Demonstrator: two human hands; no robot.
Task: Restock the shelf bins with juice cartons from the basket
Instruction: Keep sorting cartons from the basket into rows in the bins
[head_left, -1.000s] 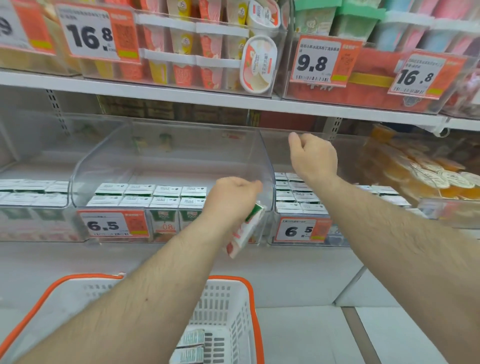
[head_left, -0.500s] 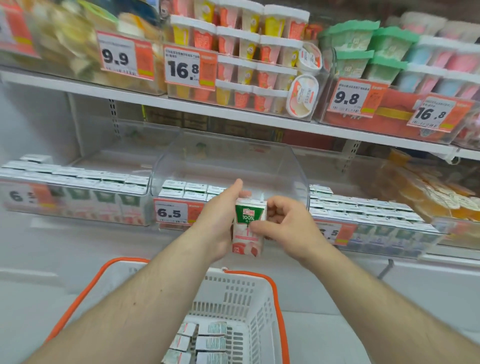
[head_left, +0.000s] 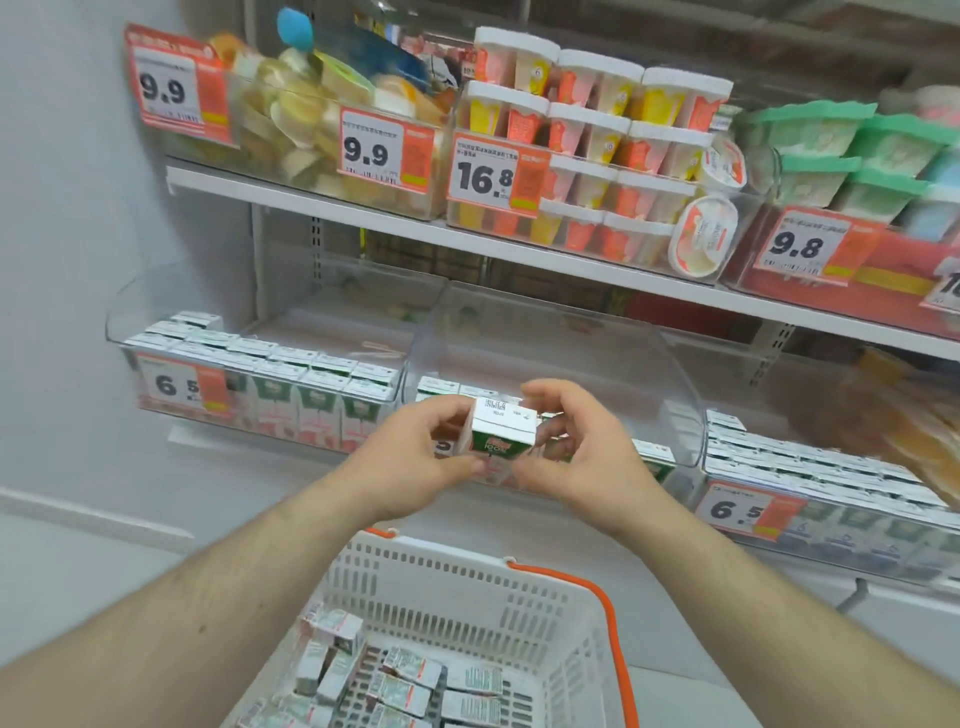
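Note:
A small green and white juice carton (head_left: 503, 434) is held between my left hand (head_left: 415, 457) and my right hand (head_left: 582, 457), just in front of the middle clear shelf bin (head_left: 670, 374). Its white top with a printed date faces me. The middle bin holds a few cartons at its front and is bare behind. The left bin (head_left: 260, 374) and the right bin (head_left: 810, 478) hold rows of the same cartons. Below my arms, the white basket (head_left: 467, 587) with an orange handle holds several loose cartons (head_left: 395, 680).
The upper shelf (head_left: 467, 244) carries bins of yoghurt cups and jelly tubs with orange price tags. A bag of orange jelly cups (head_left: 893, 415) sits at the far right of the lower shelf. A white wall stands to the left.
My right hand came down from the bin's rear edge and joined my left hand on the carton. The carton has tipped so its top faces me. The view swung right and down.

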